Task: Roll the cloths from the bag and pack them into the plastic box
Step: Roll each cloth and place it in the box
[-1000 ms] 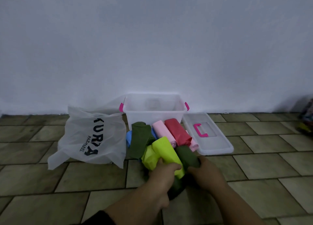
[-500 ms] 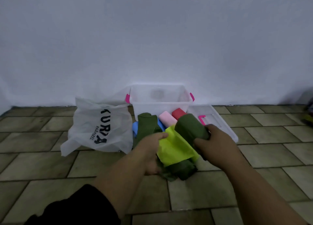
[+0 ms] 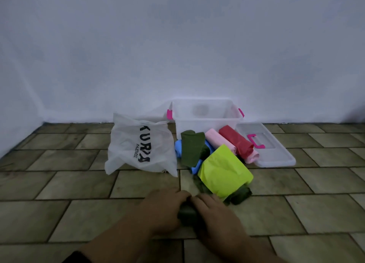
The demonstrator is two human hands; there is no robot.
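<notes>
While nothing sits inside the clear plastic box (image 3: 205,124) as far as I can see through its walls, all the action is well in front of it, down on the tiled floor (image 3: 79,183). The left hand (image 3: 164,211) and right hand (image 3: 215,217) lie side by side over a dark green roll (image 3: 186,213), fingertips nearly touching. Both sets of fingers curve down over the cloth, so each hand grips it from above, and only a strip of green shows in the gap between them. I can't tell whether the thumbs wrap underneath.

The rest of the cloths are heaped right in front of the box. A red roll (image 3: 235,140) and a pink roll (image 3: 219,142) lie side by side, touching, at the front right corner of the box. A dark green cloth (image 3: 192,148) is draped over a blue cloth (image 3: 178,148) at its front left. A bit further out from the box, a lime-green cloth (image 3: 225,171) lies loosely folded on top of another dark green piece (image 3: 241,195).

The white bag (image 3: 138,144) with black lettering sits just left of the box. The clear lid (image 3: 276,158) with its pink handle lies flat just to the box's right.
</notes>
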